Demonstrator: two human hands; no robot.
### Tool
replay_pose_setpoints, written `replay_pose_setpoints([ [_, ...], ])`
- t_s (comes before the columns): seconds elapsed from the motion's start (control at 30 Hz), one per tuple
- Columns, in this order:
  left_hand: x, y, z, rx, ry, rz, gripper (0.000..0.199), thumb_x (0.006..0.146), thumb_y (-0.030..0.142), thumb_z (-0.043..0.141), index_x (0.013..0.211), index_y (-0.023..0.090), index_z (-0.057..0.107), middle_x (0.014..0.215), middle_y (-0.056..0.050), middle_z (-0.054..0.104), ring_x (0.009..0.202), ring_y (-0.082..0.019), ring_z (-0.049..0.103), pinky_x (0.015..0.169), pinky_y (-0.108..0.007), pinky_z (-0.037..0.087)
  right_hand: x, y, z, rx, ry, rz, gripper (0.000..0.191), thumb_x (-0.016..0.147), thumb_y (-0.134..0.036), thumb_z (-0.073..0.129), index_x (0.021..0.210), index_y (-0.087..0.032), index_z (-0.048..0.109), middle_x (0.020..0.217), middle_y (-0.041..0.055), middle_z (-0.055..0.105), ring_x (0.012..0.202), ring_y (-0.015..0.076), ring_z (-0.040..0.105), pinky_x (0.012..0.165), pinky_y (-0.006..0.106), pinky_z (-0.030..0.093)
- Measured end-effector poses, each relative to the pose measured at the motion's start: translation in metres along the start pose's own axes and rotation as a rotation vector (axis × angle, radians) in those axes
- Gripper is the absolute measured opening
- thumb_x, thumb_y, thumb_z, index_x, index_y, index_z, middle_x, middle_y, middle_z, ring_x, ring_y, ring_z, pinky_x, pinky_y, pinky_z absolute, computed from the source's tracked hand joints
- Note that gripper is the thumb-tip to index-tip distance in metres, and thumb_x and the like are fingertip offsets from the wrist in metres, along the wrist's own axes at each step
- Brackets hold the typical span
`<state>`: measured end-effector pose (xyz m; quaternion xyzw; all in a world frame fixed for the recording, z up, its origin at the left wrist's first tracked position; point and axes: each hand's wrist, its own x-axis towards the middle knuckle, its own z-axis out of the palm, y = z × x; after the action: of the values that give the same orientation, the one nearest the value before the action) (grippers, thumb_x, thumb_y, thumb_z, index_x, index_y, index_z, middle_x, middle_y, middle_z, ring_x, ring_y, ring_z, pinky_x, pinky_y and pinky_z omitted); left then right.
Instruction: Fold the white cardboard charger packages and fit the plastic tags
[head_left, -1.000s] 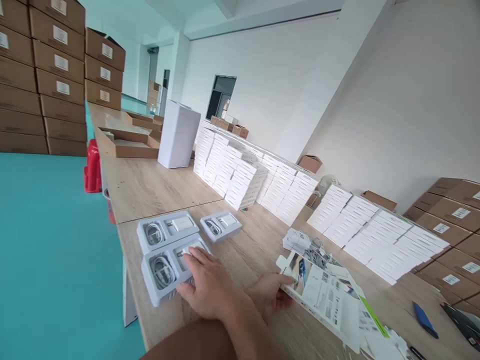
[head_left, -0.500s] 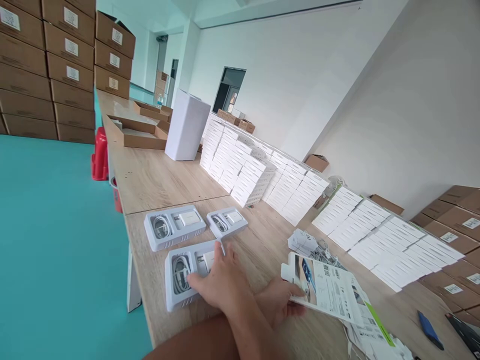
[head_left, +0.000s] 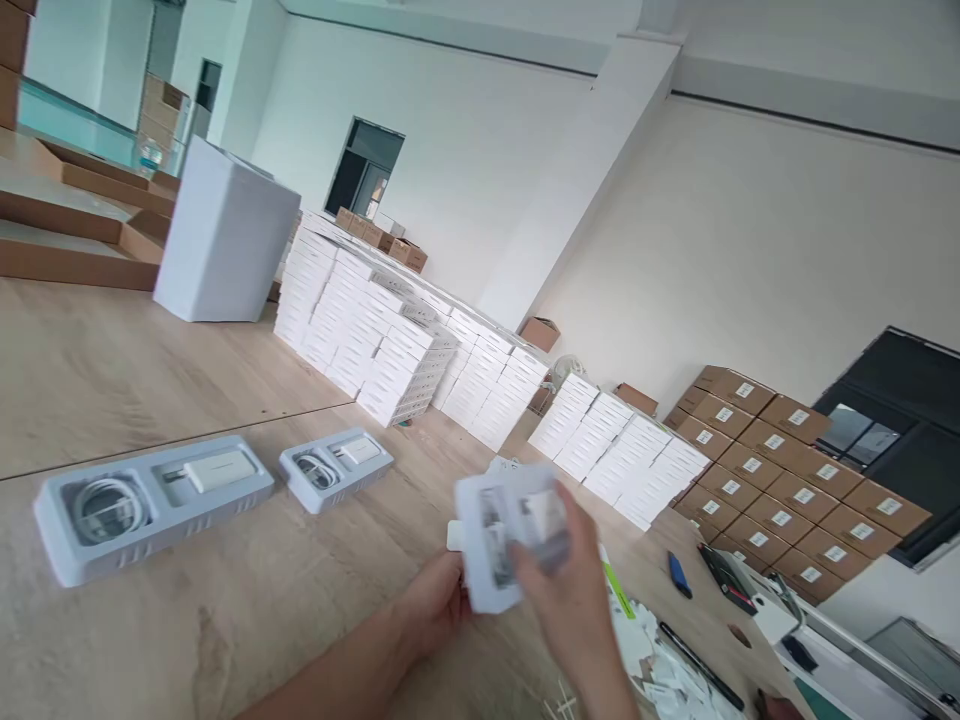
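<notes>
My right hand (head_left: 571,600) is closed on a white plastic tray (head_left: 480,580) with a charger and cable in its wells, tilted up and blurred by motion. Behind the tray, my left hand (head_left: 436,598) is closed on a thin printed box; only a white flap (head_left: 454,536) shows clearly, as the tray covers most of it. To the left, a tray (head_left: 172,500) with a coiled white cable and a charger lies flat on the table. Farther back lies another such tray (head_left: 337,470) with the same contents.
White box stacks (head_left: 390,350) line the table's far side, beside a tall white block (head_left: 229,235). Open cardboard trays (head_left: 75,240) sit at back left. On the right are a blue object (head_left: 679,575), a black pen-like tool (head_left: 701,665) and loose cables. Brown cartons (head_left: 787,490) stand beyond.
My right hand has lifted the nearest tray off the table and carried it right, in front of the box in my left hand. The view has turned right.
</notes>
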<state>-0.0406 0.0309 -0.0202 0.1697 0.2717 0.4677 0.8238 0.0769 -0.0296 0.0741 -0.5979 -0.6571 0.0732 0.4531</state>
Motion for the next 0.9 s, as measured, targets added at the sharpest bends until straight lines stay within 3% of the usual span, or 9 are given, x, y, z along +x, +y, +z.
replay_pose_setpoints([
  [0.13,0.000,-0.004,0.000,0.075,-0.017,-0.058,0.030,0.075,0.008,0.071,0.104,0.010,0.065,0.093,-0.011,0.075,0.076,-0.019,0.070,0.061,-0.025,0.057,0.008,0.084,-0.068,-0.173,0.335,0.296,0.085,0.068,-0.056,0.066,0.142,-0.021,0.040,0.128,0.0144,0.047,0.117,0.0375,0.049,0.100,0.052,0.039],
  [0.2,0.000,-0.006,0.003,0.103,-0.049,-0.064,0.033,0.074,0.007,0.071,0.106,0.010,0.064,0.096,-0.011,0.076,0.076,-0.019,0.071,0.062,-0.024,0.058,0.006,0.115,-0.082,-0.270,0.388,0.324,0.082,0.069,-0.056,0.063,0.140,-0.020,0.043,0.127,0.0150,0.047,0.122,0.0378,0.045,0.102,0.053,0.037],
  [0.3,-0.002,-0.011,0.008,0.127,-0.085,-0.067,0.032,0.074,0.007,0.072,0.105,0.010,0.064,0.098,-0.012,0.076,0.077,-0.018,0.072,0.064,-0.025,0.059,0.004,0.140,-0.085,-0.362,0.369,0.300,0.077,0.069,-0.050,0.062,0.138,-0.019,0.046,0.122,0.0144,0.051,0.123,0.0366,0.043,0.102,0.051,0.037],
  [0.47,-0.005,-0.016,0.013,0.131,-0.112,-0.057,0.036,0.073,0.006,0.074,0.107,0.010,0.063,0.099,-0.013,0.076,0.079,-0.019,0.073,0.070,-0.028,0.061,0.006,0.141,-0.073,-0.380,0.313,0.230,0.078,0.069,-0.049,0.064,0.138,-0.017,0.048,0.135,0.0179,0.045,0.130,0.0381,0.039,0.106,0.051,0.034],
  [0.57,-0.006,-0.013,0.012,0.089,-0.078,0.002,0.038,0.074,0.002,0.072,0.110,0.010,0.063,0.099,-0.012,0.076,0.079,-0.018,0.073,0.070,-0.028,0.062,0.006,0.130,-0.064,-0.168,0.200,0.141,0.071,0.077,-0.055,0.060,0.137,-0.018,0.051,0.145,0.0162,0.041,0.137,0.0351,0.033,0.112,0.049,0.029],
  [0.67,-0.004,-0.006,0.011,0.036,-0.047,0.079,0.040,0.075,-0.001,0.070,0.113,0.012,0.062,0.101,-0.011,0.076,0.082,-0.018,0.073,0.069,-0.026,0.062,0.005,0.119,-0.056,0.113,0.092,0.115,0.067,0.086,-0.056,0.054,0.142,-0.022,0.044,0.143,0.0122,0.048,0.135,0.0300,0.040,0.111,0.047,0.032],
  [0.77,-0.005,-0.001,0.013,0.016,-0.061,0.094,0.044,0.076,0.000,0.070,0.117,0.012,0.061,0.102,-0.011,0.076,0.085,-0.021,0.074,0.071,-0.027,0.062,0.006,0.113,-0.050,0.273,0.125,0.163,0.072,0.083,-0.058,0.059,0.143,-0.022,0.042,0.142,0.0122,0.050,0.132,0.0295,0.043,0.109,0.046,0.035],
  [0.9,-0.009,-0.003,0.017,0.027,-0.083,0.096,0.051,0.075,0.001,0.071,0.123,0.012,0.059,0.105,-0.013,0.075,0.093,-0.024,0.073,0.075,-0.029,0.062,0.005,0.104,-0.040,0.459,0.174,0.223,0.064,0.081,-0.061,0.060,0.132,-0.022,0.055,0.139,0.0113,0.053,0.129,0.0299,0.047,0.104,0.044,0.042],
])
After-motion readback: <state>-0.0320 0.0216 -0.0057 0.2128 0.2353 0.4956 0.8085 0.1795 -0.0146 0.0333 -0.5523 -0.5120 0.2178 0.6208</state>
